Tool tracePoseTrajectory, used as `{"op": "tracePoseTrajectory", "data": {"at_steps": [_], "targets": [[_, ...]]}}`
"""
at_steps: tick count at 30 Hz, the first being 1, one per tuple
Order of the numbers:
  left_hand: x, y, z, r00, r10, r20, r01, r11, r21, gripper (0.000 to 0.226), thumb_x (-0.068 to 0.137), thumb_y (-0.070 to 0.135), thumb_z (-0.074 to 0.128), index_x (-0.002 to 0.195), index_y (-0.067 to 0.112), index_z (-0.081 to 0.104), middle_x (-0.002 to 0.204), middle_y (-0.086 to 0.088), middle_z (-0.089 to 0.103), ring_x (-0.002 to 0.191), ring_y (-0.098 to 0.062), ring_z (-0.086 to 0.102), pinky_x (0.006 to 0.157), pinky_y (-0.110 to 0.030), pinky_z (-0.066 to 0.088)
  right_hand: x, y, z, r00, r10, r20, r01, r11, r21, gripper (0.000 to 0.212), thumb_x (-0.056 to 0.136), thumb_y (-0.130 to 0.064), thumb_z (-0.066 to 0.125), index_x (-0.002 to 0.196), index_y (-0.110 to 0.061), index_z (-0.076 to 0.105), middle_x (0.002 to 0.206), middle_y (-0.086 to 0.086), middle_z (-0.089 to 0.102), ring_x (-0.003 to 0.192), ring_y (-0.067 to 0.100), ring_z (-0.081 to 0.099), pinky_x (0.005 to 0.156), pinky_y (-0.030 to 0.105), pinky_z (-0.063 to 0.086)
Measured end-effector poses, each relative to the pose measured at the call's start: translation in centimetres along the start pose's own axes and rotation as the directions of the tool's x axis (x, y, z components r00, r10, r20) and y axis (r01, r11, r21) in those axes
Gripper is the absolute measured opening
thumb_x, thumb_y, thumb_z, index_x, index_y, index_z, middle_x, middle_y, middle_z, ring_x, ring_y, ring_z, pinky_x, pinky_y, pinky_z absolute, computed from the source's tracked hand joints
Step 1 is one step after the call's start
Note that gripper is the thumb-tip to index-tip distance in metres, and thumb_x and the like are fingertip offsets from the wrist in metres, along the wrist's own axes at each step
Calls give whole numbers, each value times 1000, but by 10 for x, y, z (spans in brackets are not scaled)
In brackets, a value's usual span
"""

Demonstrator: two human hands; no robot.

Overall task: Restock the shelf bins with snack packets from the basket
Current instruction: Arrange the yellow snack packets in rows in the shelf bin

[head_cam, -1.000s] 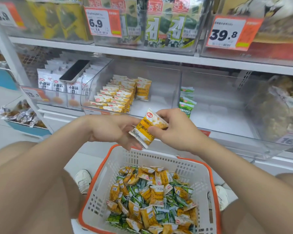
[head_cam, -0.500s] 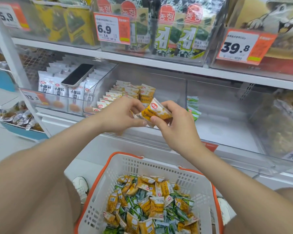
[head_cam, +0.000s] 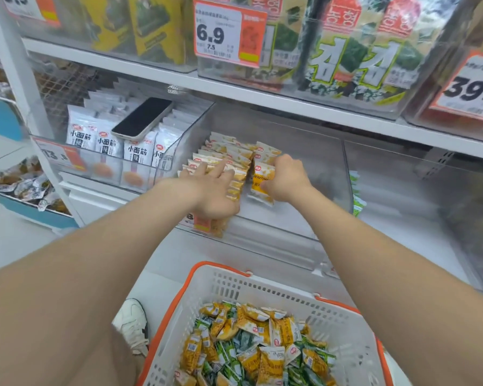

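Yellow-and-white foil with a red logo at its top: the snack packet stands upright in your right hand, fingers curled round it, just beside the packed row inside the clear bin. Half a second ago both hands held it before the bin's front lip; now your left hand lies flat, fingers spread, on the row. Right of the packet, bin floor runs open to the side wall. More packets fill the basket below.

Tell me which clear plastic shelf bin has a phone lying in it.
The left clear bin of white packets; a black smartphone rests on them. Its neighbour holds yellow packets.
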State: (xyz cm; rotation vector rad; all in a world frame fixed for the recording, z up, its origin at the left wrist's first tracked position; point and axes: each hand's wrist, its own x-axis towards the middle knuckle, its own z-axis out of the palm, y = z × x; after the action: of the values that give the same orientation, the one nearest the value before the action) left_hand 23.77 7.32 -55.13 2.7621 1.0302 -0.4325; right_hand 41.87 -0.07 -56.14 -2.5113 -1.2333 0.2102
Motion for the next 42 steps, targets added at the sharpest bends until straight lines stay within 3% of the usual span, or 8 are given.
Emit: {"op": "tracePoseTrajectory", "data": {"at_steps": [10,15,20,25,28,33,37,42], "targets": [[-3,8,-1,996,1,89,-2,1000,15,76,109,57,22,165,17,-11,171,2,-24,158,-32,-19,126,-58,0,64,1,34,991,35,-129,-34,999,9,51,90,-19,71,136,-8,54,130,21,60,115,39,61,89,35,50],[-3,10,-2,995,-2,102,2,1000,4,76,110,54,23,166,14,-7,172,-2,-22,158,-33,-18,126,-61,7,54,3,35,951,131,-280,-121,991,53,96,76,-33,88,145,-2,30,121,17,63,109,39,65,84,40,56],[-8,16,-4,1000,15,-10,-14,999,43,67,109,52,32,159,9,24,168,-14,17,155,-39,15,119,-57,26,41,-1,31,994,102,-48,-95,986,140,37,76,-31,74,104,-8,63,93,8,69,86,25,69,58,23,50],[-26,26,-7,981,80,-174,-81,997,4,49,106,49,41,140,14,44,140,-17,46,133,-41,44,102,-50,41,4,-1,16,998,2,69,-13,985,175,25,93,-12,57,114,-6,69,119,14,66,114,31,59,90,31,49],[-43,32,-8,949,89,-303,-111,992,-56,44,101,43,49,137,17,50,135,-16,48,128,-41,45,103,-49,44,-35,-3,4,983,-154,-97,170,967,188,24,96,-13,50,109,-15,70,110,10,70,109,31,60,87,29,45],[-81,45,3,826,41,-563,-194,957,-216,14,90,33,54,96,21,60,101,-7,59,100,-33,58,85,-46,53,-117,5,-15,766,-521,-376,588,805,83,17,100,-24,44,92,-19,58,71,-7,55,66,25,53,61,42,43],[-108,60,34,944,110,-312,-175,966,-192,15,88,38,49,90,24,55,91,-4,66,90,-33,65,74,-43,57,-162,35,-7,702,-712,4,712,702,13,13,88,-27,46,76,-26,50,62,-4,54,57,26,51,53,40,45],[-122,88,84,927,343,155,-356,932,67,12,102,27,45,97,20,54,91,-3,57,86,-27,57,73,-38,52,-199,80,56,671,-503,544,652,750,-110,21,91,-29,43,73,-22,51,66,2,56,60,26,55,59,42,53]]}}
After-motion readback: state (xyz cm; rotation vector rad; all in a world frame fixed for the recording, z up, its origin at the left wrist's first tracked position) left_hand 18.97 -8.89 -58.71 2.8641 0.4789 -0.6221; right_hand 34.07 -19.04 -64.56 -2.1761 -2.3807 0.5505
